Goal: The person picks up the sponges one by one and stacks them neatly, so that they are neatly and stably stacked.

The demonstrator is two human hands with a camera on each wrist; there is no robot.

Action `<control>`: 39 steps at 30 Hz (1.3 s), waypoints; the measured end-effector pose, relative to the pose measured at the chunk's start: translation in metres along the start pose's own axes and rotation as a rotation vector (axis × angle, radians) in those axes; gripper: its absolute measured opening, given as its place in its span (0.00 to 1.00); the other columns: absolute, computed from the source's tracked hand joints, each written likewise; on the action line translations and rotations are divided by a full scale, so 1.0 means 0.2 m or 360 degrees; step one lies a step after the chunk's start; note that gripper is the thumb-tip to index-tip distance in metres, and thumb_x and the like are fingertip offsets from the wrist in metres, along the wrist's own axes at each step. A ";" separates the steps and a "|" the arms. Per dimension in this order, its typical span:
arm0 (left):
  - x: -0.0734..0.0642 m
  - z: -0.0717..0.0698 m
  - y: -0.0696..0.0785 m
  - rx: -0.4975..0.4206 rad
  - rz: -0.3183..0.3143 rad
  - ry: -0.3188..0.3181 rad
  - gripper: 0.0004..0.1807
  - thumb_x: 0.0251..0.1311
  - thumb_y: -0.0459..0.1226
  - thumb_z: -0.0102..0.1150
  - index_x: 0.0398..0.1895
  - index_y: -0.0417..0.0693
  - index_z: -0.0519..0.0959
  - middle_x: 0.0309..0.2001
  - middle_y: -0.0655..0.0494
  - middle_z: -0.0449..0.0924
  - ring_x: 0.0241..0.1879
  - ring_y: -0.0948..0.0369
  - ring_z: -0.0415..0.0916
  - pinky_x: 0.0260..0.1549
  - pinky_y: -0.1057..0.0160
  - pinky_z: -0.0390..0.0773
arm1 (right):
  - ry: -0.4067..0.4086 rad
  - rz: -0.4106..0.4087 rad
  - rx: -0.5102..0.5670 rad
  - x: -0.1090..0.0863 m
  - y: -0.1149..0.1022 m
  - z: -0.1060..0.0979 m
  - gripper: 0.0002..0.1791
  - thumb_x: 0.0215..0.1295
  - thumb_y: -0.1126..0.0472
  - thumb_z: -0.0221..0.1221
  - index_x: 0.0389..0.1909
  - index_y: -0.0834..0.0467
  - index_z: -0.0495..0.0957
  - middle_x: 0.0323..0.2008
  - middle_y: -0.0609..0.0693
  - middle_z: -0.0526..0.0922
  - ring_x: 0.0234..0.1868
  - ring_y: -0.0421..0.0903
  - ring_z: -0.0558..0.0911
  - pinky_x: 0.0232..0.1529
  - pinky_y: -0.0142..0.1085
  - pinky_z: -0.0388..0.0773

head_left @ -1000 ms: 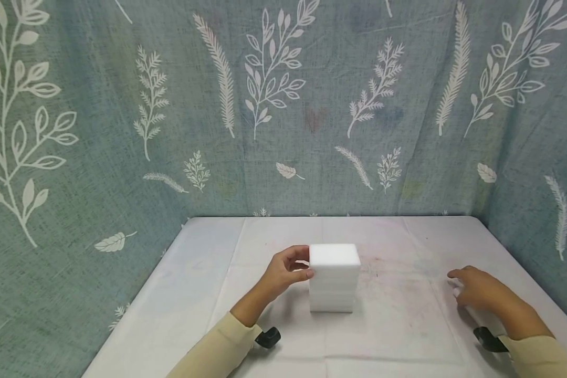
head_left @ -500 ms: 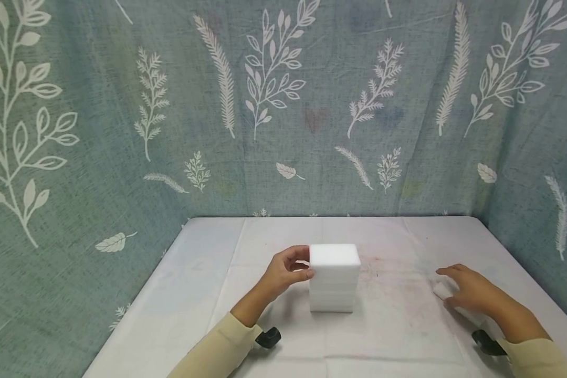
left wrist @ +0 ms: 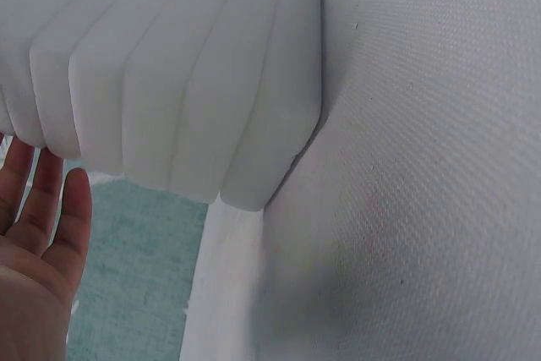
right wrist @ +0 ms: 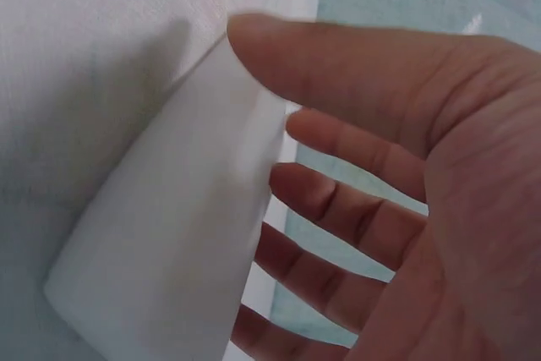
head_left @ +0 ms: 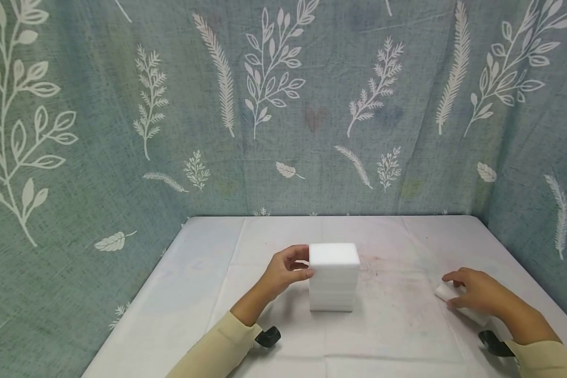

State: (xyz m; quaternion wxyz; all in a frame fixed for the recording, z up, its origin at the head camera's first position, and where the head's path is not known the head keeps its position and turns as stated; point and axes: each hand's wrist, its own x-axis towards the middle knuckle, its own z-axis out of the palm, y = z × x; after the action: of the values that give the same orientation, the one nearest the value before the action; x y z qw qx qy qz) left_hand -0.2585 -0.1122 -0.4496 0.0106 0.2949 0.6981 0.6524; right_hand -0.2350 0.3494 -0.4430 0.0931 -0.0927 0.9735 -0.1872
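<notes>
A neat upright stack of white sponge blocks [head_left: 332,286] stands mid-table; the layers show in the left wrist view, where fingertips [left wrist: 78,188] of my left hand meet its side. In the head view my left hand [head_left: 283,272] holds the stack at its left side, thumb on the front corner and fingers toward the back. Farther right, my right hand [head_left: 484,294] grips a single white sponge block [head_left: 446,292] lying on the table. The right wrist view shows the thumb over one edge of that sponge block [right wrist: 169,217] and the fingers along its other side.
A white cloth [head_left: 397,336] with faint reddish stains and creases covers the table. Green-grey curtains [head_left: 312,173] with white leaf prints stand behind it and at both sides. Black wrist devices [head_left: 268,337] show at both light-coloured sleeves [head_left: 217,346].
My right hand moves left over the single sponge block, then its thumb and fingers draw in on it. More of that block shows than one second ago. My left hand and the stack stay put.
</notes>
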 end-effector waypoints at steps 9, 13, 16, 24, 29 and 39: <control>0.00 0.01 0.01 -0.0034 -0.0018 0.0007 0.29 0.53 0.26 0.68 0.60 0.35 0.73 0.52 0.40 0.77 0.52 0.46 0.73 0.55 0.38 0.69 | 0.0025 -0.0174 -0.0028 -0.05 0.04 0.00 0.40 0.35 0.61 0.79 0.54 0.67 0.76 0.43 0.56 0.75 0.46 0.59 0.76 0.44 0.56 0.76; 0.00 0.01 0.02 -0.0043 -0.0029 -0.0001 0.29 0.53 0.24 0.67 0.61 0.34 0.72 0.52 0.39 0.77 0.53 0.45 0.73 0.56 0.37 0.69 | 0.0038 -0.0222 -0.0014 -0.06 0.04 0.00 0.38 0.36 0.66 0.77 0.54 0.67 0.76 0.44 0.57 0.75 0.46 0.59 0.76 0.43 0.55 0.77; 0.00 0.01 0.04 -0.0043 -0.0033 -0.0013 0.29 0.53 0.24 0.67 0.60 0.32 0.71 0.52 0.37 0.76 0.52 0.44 0.73 0.56 0.36 0.68 | 0.0060 -0.0242 -0.0011 -0.06 0.04 -0.01 0.35 0.38 0.68 0.74 0.53 0.68 0.77 0.45 0.58 0.76 0.47 0.59 0.77 0.43 0.54 0.77; 0.00 0.01 0.05 -0.0030 -0.0028 -0.0014 0.29 0.53 0.25 0.68 0.60 0.32 0.71 0.51 0.39 0.77 0.52 0.46 0.73 0.55 0.35 0.68 | 0.0202 -0.0341 0.0004 -0.06 0.00 -0.01 0.26 0.49 0.65 0.68 0.53 0.66 0.78 0.51 0.62 0.77 0.53 0.65 0.75 0.49 0.60 0.73; 0.01 0.00 0.00 -0.0031 -0.0008 0.0000 0.29 0.53 0.27 0.69 0.60 0.36 0.72 0.51 0.42 0.77 0.51 0.48 0.74 0.55 0.38 0.70 | 0.0328 -0.0378 0.0023 -0.04 -0.03 0.00 0.26 0.51 0.61 0.70 0.52 0.65 0.79 0.54 0.65 0.74 0.54 0.66 0.74 0.46 0.58 0.75; 0.00 0.00 0.02 -0.0013 -0.0014 0.0000 0.29 0.54 0.28 0.69 0.61 0.36 0.72 0.52 0.43 0.78 0.52 0.48 0.74 0.55 0.40 0.70 | 0.0524 -0.0584 0.0032 -0.03 -0.06 -0.01 0.21 0.54 0.63 0.69 0.50 0.62 0.80 0.54 0.59 0.76 0.55 0.63 0.74 0.48 0.58 0.73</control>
State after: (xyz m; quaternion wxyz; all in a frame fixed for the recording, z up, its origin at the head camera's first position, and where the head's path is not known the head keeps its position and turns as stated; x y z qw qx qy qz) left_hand -0.2569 -0.1119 -0.4469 0.0147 0.2918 0.6968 0.6551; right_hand -0.2287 0.3404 -0.4348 -0.1014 -0.2352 0.9405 -0.2231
